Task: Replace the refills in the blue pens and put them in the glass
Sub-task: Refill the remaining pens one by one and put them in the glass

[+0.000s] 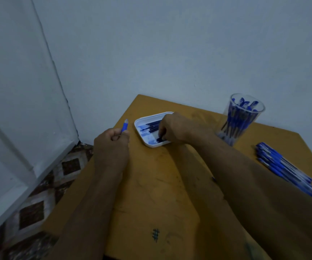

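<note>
Your left hand (112,141) has its grip curled round a slim blue plastic pen (124,127), tip poking up past the fingers. Your right hand (172,128) reaches into the shallow white rounded-square tray (142,121) on the scuffed ochre wooden counter (151,184), pinching one thin dark refill (160,139) among the refills (151,126). The clear tall glass (240,119) holds pens; loose blue pens (284,167) lie right.

Two bare forearms, sleeveless as far as the frame shows, reach in from six o'clock. Neither left hand (112,143) nor right hand (172,128) shows rings, watch or gloves.
</note>
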